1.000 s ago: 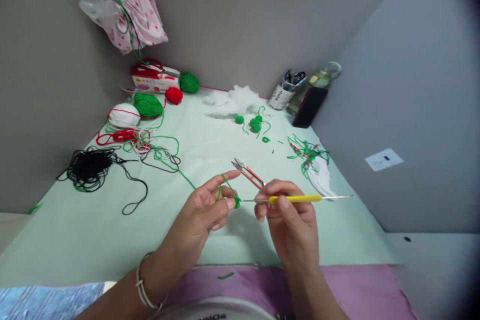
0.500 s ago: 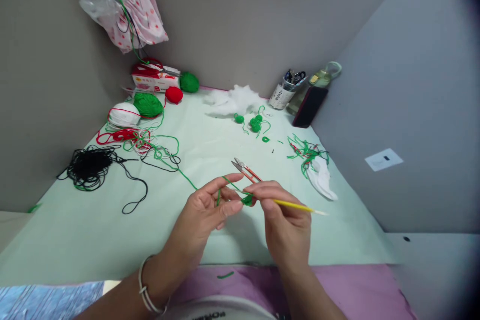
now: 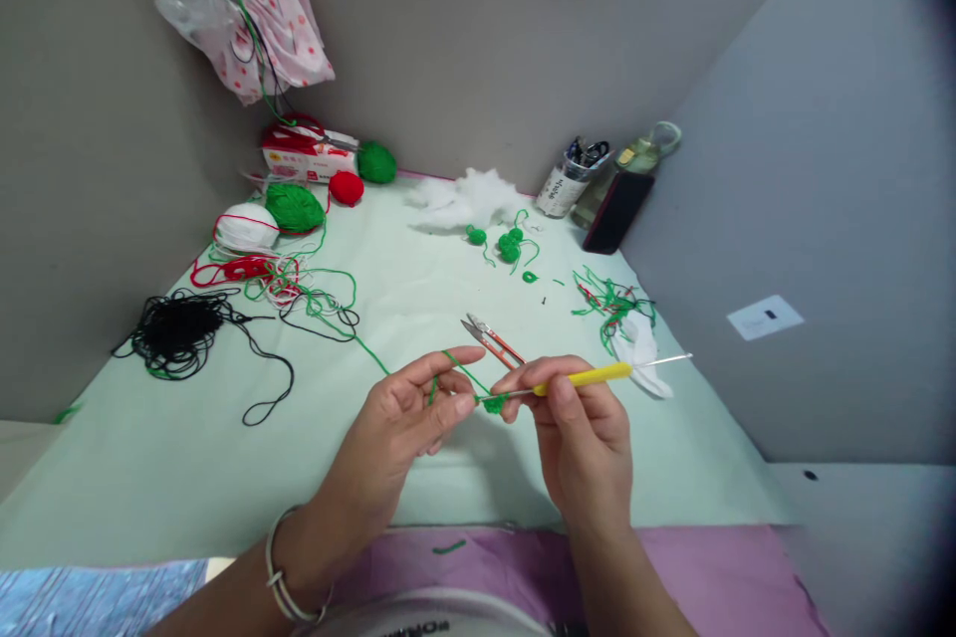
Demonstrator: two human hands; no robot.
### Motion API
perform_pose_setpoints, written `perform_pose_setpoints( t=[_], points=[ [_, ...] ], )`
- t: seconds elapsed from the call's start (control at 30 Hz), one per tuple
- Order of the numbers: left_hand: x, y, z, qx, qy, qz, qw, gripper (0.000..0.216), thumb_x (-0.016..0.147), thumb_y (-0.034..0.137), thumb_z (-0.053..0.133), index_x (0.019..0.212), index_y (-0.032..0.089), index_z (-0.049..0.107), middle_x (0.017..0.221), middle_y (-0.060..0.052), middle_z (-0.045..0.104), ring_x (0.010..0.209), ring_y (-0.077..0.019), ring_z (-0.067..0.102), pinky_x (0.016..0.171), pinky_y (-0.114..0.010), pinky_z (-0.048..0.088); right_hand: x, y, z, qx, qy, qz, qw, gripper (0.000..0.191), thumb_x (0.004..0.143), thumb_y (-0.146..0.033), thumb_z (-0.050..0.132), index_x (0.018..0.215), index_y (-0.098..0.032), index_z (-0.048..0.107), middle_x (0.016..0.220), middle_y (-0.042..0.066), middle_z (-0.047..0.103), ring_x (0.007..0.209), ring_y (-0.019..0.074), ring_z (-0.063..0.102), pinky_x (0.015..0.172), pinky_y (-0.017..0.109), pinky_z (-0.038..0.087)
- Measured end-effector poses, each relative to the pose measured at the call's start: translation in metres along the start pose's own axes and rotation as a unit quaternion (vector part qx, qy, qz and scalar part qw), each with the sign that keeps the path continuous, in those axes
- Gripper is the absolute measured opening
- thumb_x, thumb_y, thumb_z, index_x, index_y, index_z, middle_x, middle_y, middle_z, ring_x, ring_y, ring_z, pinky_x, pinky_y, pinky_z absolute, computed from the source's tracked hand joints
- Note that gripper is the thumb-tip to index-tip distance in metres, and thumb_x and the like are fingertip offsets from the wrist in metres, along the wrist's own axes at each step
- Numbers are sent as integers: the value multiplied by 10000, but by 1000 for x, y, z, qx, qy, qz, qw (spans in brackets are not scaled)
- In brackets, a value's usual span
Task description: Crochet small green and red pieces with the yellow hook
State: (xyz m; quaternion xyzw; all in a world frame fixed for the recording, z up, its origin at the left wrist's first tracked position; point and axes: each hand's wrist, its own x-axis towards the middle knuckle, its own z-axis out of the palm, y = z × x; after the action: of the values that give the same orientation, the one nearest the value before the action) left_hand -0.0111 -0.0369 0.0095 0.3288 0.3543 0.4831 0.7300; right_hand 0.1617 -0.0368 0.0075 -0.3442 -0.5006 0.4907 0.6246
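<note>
My right hand (image 3: 587, 433) grips a crochet hook (image 3: 594, 375) by its yellow handle, with one metal end pointing up to the right. The hook's other end reaches a small green crochet piece (image 3: 494, 404) between my hands. My left hand (image 3: 410, 413) pinches the left side of that piece between thumb and finger. Green yarn (image 3: 371, 355) runs from the table over the raised left index finger and down to the piece. Just behind my fingers lie orange-handled thread snips (image 3: 494, 338), their blades apart.
Tangled black cord (image 3: 179, 333) and yarn balls, among them a white one (image 3: 246, 227), lie at left. White stuffing (image 3: 467, 199) and small green crochet pieces (image 3: 511, 245) sit at the back. A pen cup (image 3: 562, 191), a phone (image 3: 618, 212) and yarn scraps (image 3: 610, 304) are at right.
My right hand has shifted slightly right and turned. The crochet hook's free end has swung upward, and more of its yellow handle and shaft shows. My left hand keeps its pinch.
</note>
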Motion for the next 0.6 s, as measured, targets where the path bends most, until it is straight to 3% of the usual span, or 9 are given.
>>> perform_pose_setpoints(
  t=[0.17, 0.3, 0.37, 0.5, 0.53, 0.57, 0.6],
  points=[
    [1, -1, -1, 21, 11, 15, 1000, 314, 862, 317, 832, 1172, 274, 806, 788, 43, 606, 558, -54, 341, 520, -233, 272, -6, 1, -2, -66, -15, -41, 997, 227, 1077, -269, 546, 1017, -243, 764, 947, 35, 799, 770, 144, 724, 707, 283, 603],
    [1, -4, -2, 50, 34, 36, 998, 319, 856, 299, 839, 1171, 260, 805, 785, 39, 612, 598, -66, 379, 563, -226, 313, -11, -3, -3, -179, -42, -123, 975, 255, 1075, -159, 495, 1108, -249, 731, 999, 34, 786, 822, 152, 725, 767, 315, 610],
    [0, -5, 0, 47, 48, 50, 996, 345, 840, 269, 855, 1181, 260, 801, 787, 38, 616, 615, -67, 393, 584, -215, 334, -13, -3, -4, -265, -76, -196, 941, 277, 1050, -112, 510, 1189, -243, 711, 1040, 54, 785, 900, 176, 738, 792, 329, 617],
    [-1, -5, 7, -35, 33, 21, 999, 446, 818, 257, 873, 1252, 254, 767, 778, 44, 602, 563, -47, 364, 530, -189, 310, -17, 5, -7, -461, -111, -341, 812, 391, 961, -51, 638, 1301, -231, 711, 1143, 107, 773, 1041, 228, 743, 836, 335, 628],
    [-1, -5, 9, -68, 21, -4, 997, 449, 821, 263, 870, 1257, 241, 762, 745, 53, 578, 531, -36, 324, 503, -182, 283, -17, 8, -8, -483, -105, -358, 792, 416, 946, -46, 661, 1310, -238, 717, 1154, 110, 768, 1061, 236, 739, 843, 339, 626],
    [0, -4, 9, -99, 7, -31, 995, 437, 825, 265, 865, 1248, 223, 764, 703, 67, 542, 503, -25, 273, 482, -176, 253, -18, 10, -8, -484, -95, -362, 791, 427, 941, -51, 670, 1316, -250, 721, 1158, 110, 763, 1071, 243, 735, 846, 350, 624],
    [0, -4, 9, -125, -5, -55, 991, 415, 828, 259, 862, 1229, 205, 771, 662, 82, 499, 485, -17, 221, 469, -170, 227, -17, 11, -8, -464, -84, -351, 809, 420, 950, -65, 662, 1316, -262, 723, 1158, 107, 758, 1062, 245, 733, 840, 363, 622]
  ],
)
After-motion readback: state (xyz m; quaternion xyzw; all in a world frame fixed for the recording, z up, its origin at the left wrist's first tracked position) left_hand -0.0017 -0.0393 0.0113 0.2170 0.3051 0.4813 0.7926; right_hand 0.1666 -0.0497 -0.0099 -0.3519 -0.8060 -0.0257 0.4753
